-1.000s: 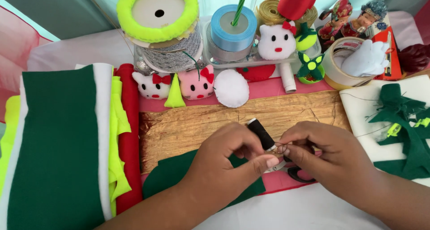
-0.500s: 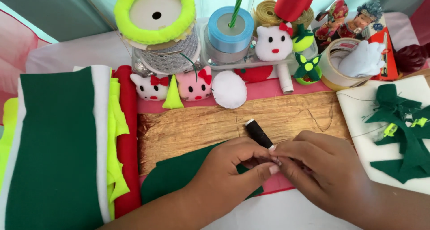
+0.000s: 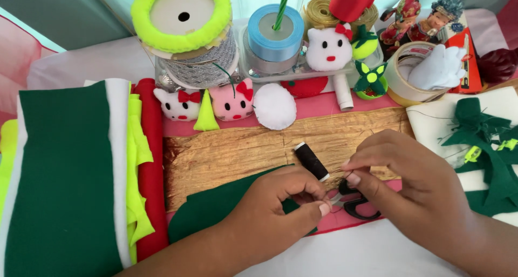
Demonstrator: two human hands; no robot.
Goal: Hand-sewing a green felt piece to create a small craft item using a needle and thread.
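Right now my left hand (image 3: 280,201) and right hand (image 3: 410,180) meet over the dark green felt (image 3: 216,207) — fingertips pinched narrow on something too thin to make out, perhaps thread. Just behind my fingers lies the black thread spool (image 3: 311,161); under them, black-handled scissors (image 3: 356,204) on the table.

Red-orange carton (image 3: 470,66) far right, behind tape roll (image 3: 406,77); upright

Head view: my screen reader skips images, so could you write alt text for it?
Two bare hands, left hand and right hand, meet fingertip to fingertip over a gold-brown mat, pinching something too small to identify. Beside them lie a black thread spool, black-handled scissors and a dark green felt piece.
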